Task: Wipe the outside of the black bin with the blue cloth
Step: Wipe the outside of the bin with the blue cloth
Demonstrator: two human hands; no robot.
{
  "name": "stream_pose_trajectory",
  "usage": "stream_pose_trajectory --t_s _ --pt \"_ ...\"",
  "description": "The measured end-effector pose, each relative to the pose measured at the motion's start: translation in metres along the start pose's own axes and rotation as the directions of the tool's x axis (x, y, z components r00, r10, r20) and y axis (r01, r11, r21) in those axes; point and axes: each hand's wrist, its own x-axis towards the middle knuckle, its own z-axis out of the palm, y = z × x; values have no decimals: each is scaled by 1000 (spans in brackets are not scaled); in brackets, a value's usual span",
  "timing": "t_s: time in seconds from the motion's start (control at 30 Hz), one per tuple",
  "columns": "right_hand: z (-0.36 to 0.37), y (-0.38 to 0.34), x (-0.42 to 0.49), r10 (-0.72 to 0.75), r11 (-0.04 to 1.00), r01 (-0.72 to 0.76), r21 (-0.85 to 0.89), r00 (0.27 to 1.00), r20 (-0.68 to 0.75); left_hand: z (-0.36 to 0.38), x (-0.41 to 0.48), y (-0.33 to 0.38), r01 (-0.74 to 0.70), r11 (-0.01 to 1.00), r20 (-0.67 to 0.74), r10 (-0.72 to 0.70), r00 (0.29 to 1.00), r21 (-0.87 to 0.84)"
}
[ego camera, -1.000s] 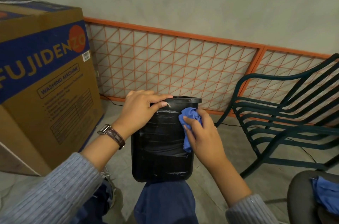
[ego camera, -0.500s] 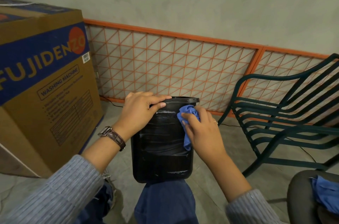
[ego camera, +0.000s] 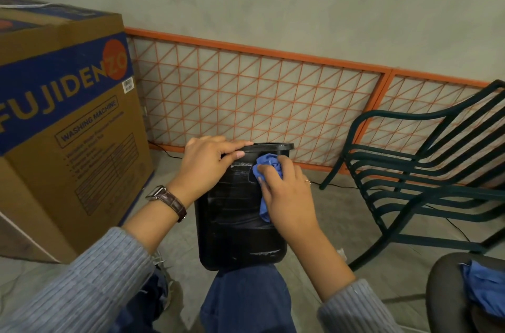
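Note:
The black bin (ego camera: 235, 223) rests on my knee, its open rim pointing away from me toward the wall. My left hand (ego camera: 205, 166) grips the rim at the upper left, fingers curled over the edge, a watch on the wrist. My right hand (ego camera: 287, 196) holds the crumpled blue cloth (ego camera: 269, 168) and presses it against the bin's upper side just under the rim. A strip of the cloth hangs below my palm. Wet streaks shine on the bin's wall.
A big cardboard washing machine box (ego camera: 62, 125) stands at the left. An orange mesh panel (ego camera: 259, 103) leans along the wall behind. A dark green rocking chair (ego camera: 420, 182) fills the right. A dark seat (ego camera: 448, 297) at bottom right carries another blue cloth (ego camera: 483, 286).
My right hand has slid the cloth up and a little left along the bin's side toward the rim. My left hand keeps its grip on the rim.

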Motion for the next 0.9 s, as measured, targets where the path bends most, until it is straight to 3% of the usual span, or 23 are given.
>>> stream_pose_trajectory --t_s 0.17,0.37,0.53,0.73,0.9 --pt "0 5 -9 -223 974 225 -12 970 100 -2 -1 -3 13 1000 3 -13 1000 -15" --pt "-5 3 8 -84 994 86 69 996 -32 2 4 6 6 1000 23 -6 1000 -19" --pt "0 0 -9 -276 961 276 4 958 78 0 3 4 11 999 26 -10 1000 -39" --pt "-2 6 -1 -128 990 128 54 992 -8 2 6 7 14 999 28 -13 1000 -46" --pt "3 13 -15 -246 969 245 20 965 88 0 5 -2 19 994 13 -17 1000 -109"
